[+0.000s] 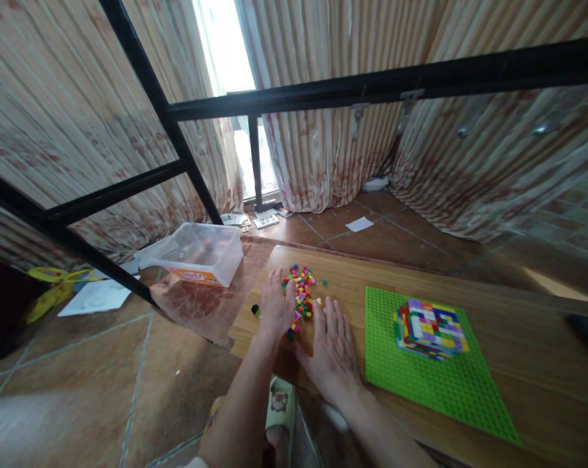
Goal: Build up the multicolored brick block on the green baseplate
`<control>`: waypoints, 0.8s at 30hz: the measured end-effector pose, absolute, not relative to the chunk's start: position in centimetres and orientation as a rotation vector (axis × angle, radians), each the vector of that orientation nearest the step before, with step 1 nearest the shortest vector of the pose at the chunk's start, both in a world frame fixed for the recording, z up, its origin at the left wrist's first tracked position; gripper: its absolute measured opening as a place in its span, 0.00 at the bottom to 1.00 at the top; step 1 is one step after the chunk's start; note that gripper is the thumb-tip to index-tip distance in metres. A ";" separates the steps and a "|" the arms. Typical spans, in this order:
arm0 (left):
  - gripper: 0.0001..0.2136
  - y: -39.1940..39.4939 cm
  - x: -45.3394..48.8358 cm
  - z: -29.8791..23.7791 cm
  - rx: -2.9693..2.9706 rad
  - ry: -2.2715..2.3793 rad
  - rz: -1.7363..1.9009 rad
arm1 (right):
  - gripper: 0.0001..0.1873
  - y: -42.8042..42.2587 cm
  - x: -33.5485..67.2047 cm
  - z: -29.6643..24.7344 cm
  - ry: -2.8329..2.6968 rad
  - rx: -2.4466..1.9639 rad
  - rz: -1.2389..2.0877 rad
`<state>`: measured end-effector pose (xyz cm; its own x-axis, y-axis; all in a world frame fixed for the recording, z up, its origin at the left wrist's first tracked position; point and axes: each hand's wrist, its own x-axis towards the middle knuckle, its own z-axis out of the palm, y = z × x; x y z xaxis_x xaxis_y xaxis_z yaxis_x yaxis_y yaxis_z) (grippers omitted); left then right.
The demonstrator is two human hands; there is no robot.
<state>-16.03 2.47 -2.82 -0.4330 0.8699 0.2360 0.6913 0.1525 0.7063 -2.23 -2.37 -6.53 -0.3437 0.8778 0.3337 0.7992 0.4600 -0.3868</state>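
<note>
A heap of small coloured bricks [302,290] lies on the low wooden table [518,344] near its left end. My left hand [276,304] rests flat beside the heap's left side, fingers stretched out and touching the bricks. My right hand [332,341] lies flat just below the heap, fingers spread toward it. Neither hand holds anything I can see. To the right sits a green baseplate [430,383] carrying a multicoloured stepped brick build [431,328].
A clear plastic tub [201,252] stands on the tiled floor at the left, with papers [96,298] and something yellow [50,286] beyond it. Black metal bars [372,81] cross overhead. Curtains hang behind. A slippered foot [280,406] shows below the table edge.
</note>
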 end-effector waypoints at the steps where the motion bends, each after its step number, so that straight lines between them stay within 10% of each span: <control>1: 0.22 2.5 -16.0 -3.1 1.538 2.195 1.126 | 0.45 -2.1 -2.8 -6.5 -2.228 -1.409 0.200; 24: 0.21 2.1 -12.6 -2.3 1.449 1.873 1.274 | 0.31 1.2 -2.5 -6.6 -2.182 -1.399 0.153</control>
